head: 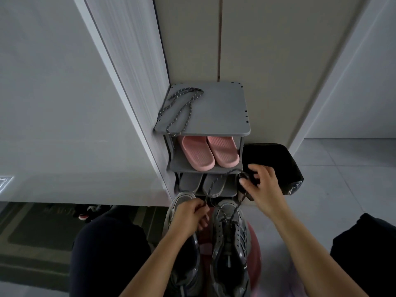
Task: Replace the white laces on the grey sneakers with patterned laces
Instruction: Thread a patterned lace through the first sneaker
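Observation:
Two grey sneakers stand side by side on a pink stool, toes toward the shoe rack: the left sneaker (182, 249) and the right sneaker (232, 239). A patterned lace (230, 213) runs up out of the right sneaker's eyelets. My left hand (189, 217) pinches one end of it above the left sneaker's toe. My right hand (260, 185) holds the other end, raised to the right of the rack. A second patterned lace (182, 106) lies loose on top of the grey shoe rack (218, 112). No white lace shows.
The rack holds pink slippers (209, 152) on its middle shelf and grey slippers (202, 183) below. A black bag (276, 163) sits right of the rack. A white door panel stands at the left, tiled floor at the right, a dark mat (38, 232) at lower left.

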The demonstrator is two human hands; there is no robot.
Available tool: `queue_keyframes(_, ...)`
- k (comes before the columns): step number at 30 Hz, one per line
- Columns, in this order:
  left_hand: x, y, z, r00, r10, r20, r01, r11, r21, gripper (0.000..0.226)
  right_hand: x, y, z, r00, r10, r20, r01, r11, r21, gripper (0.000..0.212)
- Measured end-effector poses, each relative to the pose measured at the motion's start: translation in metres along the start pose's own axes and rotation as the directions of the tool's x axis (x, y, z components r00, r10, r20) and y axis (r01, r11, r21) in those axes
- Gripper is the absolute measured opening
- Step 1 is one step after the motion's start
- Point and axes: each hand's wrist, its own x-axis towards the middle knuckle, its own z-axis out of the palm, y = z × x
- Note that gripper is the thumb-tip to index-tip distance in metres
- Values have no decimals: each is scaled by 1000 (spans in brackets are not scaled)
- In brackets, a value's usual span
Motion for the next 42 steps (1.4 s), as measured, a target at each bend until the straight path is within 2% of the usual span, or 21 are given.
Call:
queue_keyframes(1, -1, 1, 5, 998, -55, -29, 51, 991, -126, 21, -8, 5, 5, 1000, -20, -6, 19, 997, -81, 26)
queue_keyframes(3, 0, 0, 13, 990, -124, -67, 104, 962, -254, 22, -29, 15, 20, 983, -8, 184, 48, 975, -216, 13)
queue_keyframes(5, 2, -2, 18, 985, -137, -102, 113, 971, -212, 24, -49, 25, 36, 927, 74, 368, 63, 936, -348, 16)
queue_keyframes(6, 2, -1, 20, 986, -127, -111, 108, 981, -163, 24, -56, 27, 41, 916, 109, 385, 50, 924, -379, 18)
queue_keyframes(9, 2, 2, 25, 990, -85, -108, 86, 996, 0, 27, -59, 30, 52, 916, 184, 356, -65, 944, -323, 18)
queue_keyframes(12, 3, 0, 28, 992, -76, -105, 86, 991, 98, 29, -57, 29, 58, 910, 205, 360, -101, 952, -288, 18)
queue_keyframes(16, 5, 1, 29, 991, -89, -103, 104, 983, 155, 22, -57, 32, 63, 926, 169, 337, -63, 951, -303, 20)
queue_keyframes(20, 7, 1, 32, 989, -67, -134, 87, 985, 149, 27, -59, 33, 67, 933, 178, 312, -100, 963, -250, 15)
queue_keyframes(25, 8, -1, 35, 985, -49, -166, 80, 979, 186, 18, -60, 35, 68, 940, 171, 296, -105, 968, -226, 18)
queue_keyframes(30, 8, -3, 35, 988, -49, -145, 83, 968, 239, 20, -60, 35, 67, 947, 150, 282, -94, 974, -205, 18)
queue_keyframes(33, 7, 0, 36, 992, -57, -112, 84, 963, 255, 29, -60, 34, 69, 948, 158, 276, -104, 974, -199, 17)
queue_keyframes(36, 4, 4, 39, 991, 2, -133, 54, 908, 415, 9, -59, 33, 70, 945, 164, 282, -115, 977, -181, 17)
queue_keyframes(39, 2, 4, 39, 994, 12, -112, 46, 863, 504, 20, -57, 32, 69, 942, 178, 286, -130, 975, -179, 15)
queue_keyframes(42, 0, 2, 34, 997, -79, 9, 66, 890, 451, 39, -55, 33, 66, 931, 180, 317, -128, 976, -176, 13)
